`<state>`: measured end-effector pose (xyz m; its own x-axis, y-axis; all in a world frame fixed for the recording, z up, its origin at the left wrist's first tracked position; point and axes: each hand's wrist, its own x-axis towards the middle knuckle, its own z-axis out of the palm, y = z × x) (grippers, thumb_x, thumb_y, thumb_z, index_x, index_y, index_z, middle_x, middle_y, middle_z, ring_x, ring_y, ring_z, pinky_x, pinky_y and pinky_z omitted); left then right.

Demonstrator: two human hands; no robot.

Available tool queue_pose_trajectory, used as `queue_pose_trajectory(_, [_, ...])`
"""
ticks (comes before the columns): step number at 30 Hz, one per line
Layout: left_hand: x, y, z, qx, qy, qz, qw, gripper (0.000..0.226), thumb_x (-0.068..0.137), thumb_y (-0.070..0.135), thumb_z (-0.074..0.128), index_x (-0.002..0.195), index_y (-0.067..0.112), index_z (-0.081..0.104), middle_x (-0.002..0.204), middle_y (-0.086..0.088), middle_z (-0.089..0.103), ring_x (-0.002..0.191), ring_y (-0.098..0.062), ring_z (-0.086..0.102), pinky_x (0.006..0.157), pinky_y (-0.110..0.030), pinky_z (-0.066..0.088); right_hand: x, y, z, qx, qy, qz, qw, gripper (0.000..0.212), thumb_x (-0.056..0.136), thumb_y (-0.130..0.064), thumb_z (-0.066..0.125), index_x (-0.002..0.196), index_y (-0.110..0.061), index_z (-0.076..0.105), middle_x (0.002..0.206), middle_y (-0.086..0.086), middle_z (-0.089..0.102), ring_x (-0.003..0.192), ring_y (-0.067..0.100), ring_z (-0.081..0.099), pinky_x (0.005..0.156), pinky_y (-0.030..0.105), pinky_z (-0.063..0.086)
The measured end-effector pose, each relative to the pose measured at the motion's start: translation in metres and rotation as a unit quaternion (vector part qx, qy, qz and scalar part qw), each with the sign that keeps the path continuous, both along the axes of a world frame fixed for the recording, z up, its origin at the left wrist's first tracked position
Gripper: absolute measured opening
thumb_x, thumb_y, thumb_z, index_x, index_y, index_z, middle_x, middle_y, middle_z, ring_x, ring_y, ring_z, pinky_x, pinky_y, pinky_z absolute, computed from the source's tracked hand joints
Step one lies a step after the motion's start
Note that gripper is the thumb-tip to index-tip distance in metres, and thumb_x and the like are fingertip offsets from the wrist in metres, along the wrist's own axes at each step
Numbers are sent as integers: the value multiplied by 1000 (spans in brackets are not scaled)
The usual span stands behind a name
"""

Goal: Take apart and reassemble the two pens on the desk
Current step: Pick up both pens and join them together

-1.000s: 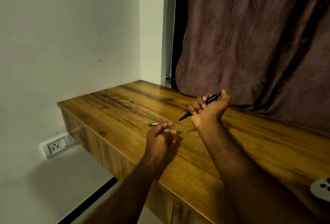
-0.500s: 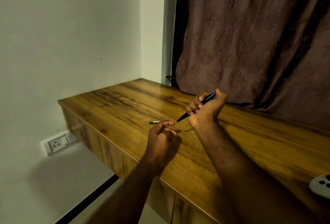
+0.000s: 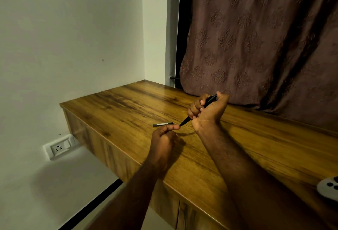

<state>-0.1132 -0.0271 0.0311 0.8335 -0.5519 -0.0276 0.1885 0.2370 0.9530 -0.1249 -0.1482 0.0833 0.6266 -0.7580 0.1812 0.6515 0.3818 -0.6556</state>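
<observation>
My right hand [image 3: 208, 112] is closed around a black pen [image 3: 210, 100], held slanted above the wooden desk [image 3: 128, 105] with its tip pointing down and left. My left hand [image 3: 163, 138] is curled just below it, and its thumb and forefinger meet right at the pen's tip. Whether those fingers pinch a small part is too small to tell. A second pen piece [image 3: 163, 124], dark with a pale band, lies flat on the desk just beyond my left hand.
A brown patterned curtain [image 3: 256, 37] hangs behind the desk. A white device with dark buttons [image 3: 328, 189] lies at the desk's right edge. A wall socket [image 3: 58, 148] sits low on the white wall at left, past the desk's left edge.
My right hand lowered the pen slightly toward my left hand. My left fingers have come up to the pen's tip.
</observation>
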Motion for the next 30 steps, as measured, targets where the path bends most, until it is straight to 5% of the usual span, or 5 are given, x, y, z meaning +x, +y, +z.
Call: queue_pose_trajectory(30, [1,-2,-2,-6,-16,11,1000,32,87,-14,38,108,-11,61,66,-9,53,32,2,46,34,-8,33,-1,2,-1,7,10,-10,1000,51,88,-50,28,52,-15,37,39,-4,22,37,13,12,46,22,10])
